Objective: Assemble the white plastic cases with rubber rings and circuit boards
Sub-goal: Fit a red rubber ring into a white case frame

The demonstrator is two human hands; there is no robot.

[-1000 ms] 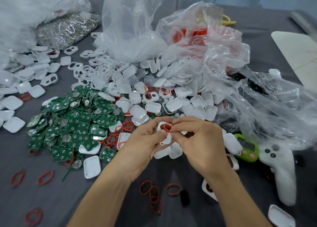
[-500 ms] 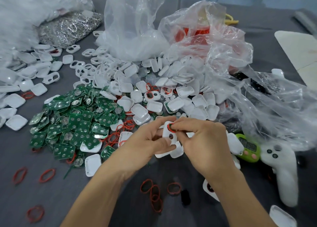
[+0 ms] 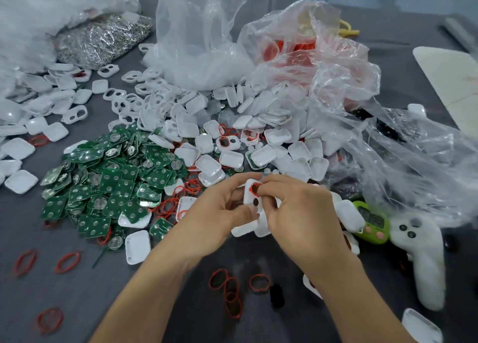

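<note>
Since half a second earlier, white case (image 3: 249, 199) is barely shifted, held above loose cases (image 3: 243, 231). Long axis is pointed away, red ring (image 3: 252, 190) at far end; case is gripped by curled left hand (image 3: 219, 213), ring pinched by right hand (image 3: 300, 213).

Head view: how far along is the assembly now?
Done: a few ringed cases lie in the pile. In hand: the left hand grips a white case; the right hand fits a ring on it. Remaining: the green boards, loose rings and many empty cases.
</note>
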